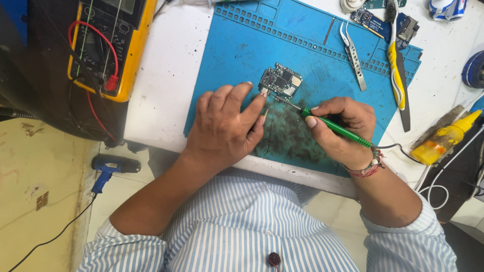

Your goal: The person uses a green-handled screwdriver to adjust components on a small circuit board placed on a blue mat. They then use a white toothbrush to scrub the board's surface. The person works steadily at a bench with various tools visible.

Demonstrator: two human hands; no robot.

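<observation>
A small circuit board [281,80] lies on a blue work mat [237,45]. My left hand [225,124] rests flat on the mat, its index fingertip pressing the board's lower left corner. My right hand [340,128] grips a green-handled soldering iron [333,126] like a pen. The iron's thin metal tip reaches the board's lower edge. A cable runs from the iron's handle past my wrist to the right.
A yellow multimeter [108,43] with red and black leads sits at the left. Metal tweezers [353,55], a yellow toothbrush [397,70], a dark blade and more circuit boards [383,22] lie at the mat's upper right. A yellow squeeze bottle [443,141] lies right. A blue glue gun [111,168] lies on the floor.
</observation>
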